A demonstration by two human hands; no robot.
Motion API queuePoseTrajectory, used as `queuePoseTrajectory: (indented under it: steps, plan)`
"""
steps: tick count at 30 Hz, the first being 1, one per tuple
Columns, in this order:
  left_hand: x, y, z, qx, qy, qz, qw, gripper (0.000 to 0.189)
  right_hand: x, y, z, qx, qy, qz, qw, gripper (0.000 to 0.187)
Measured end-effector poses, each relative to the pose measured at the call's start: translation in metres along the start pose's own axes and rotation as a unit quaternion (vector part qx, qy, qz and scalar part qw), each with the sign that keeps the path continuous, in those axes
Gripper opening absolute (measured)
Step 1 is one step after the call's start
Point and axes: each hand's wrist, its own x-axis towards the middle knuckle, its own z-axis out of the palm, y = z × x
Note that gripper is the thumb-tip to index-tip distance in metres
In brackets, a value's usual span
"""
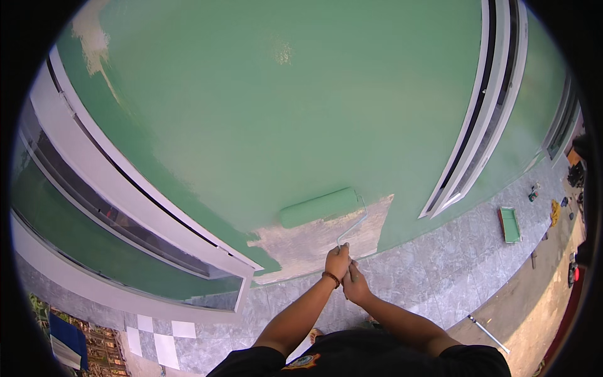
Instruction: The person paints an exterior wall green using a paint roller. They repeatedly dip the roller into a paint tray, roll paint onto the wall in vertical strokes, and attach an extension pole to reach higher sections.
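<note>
Both of my hands grip the handle of a paint roller, one above the other. My left hand [337,263], with a beaded bracelet at its wrist, is higher, close to the bent wire frame [352,229]. Just below it, my right hand [356,286] closes around the lower handle. The green-coated roller sleeve [320,207] lies against the wall [301,122], slightly tilted. Beneath the sleeve, a pale patch [325,249] without green paint reaches almost to the floor. My fingers hide most of the handle.
An open white-framed door [155,198] stands at left, a window frame [485,113] at right. A tray of green paint [510,225] sits on the grey tiled floor [410,282]. A pole [489,334] lies near the tiles' edge; a yellow cloth [555,213] is farther right.
</note>
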Motion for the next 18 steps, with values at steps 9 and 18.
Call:
queuePoseTrajectory:
  steps: [9, 18]
  plan:
    - [-0.025, 0.11, 0.001, 0.07, 0.016, 0.146, 0.987, 0.042, 0.027, -0.08, 0.007, -0.007, 0.1, -0.319, 0.943, 0.036]
    - [-0.058, 0.248, 0.017, 0.07, -0.007, 0.224, 0.972, 0.04, 0.04, -0.212, -0.023, -0.007, 0.078, -0.309, 0.948, 0.044]
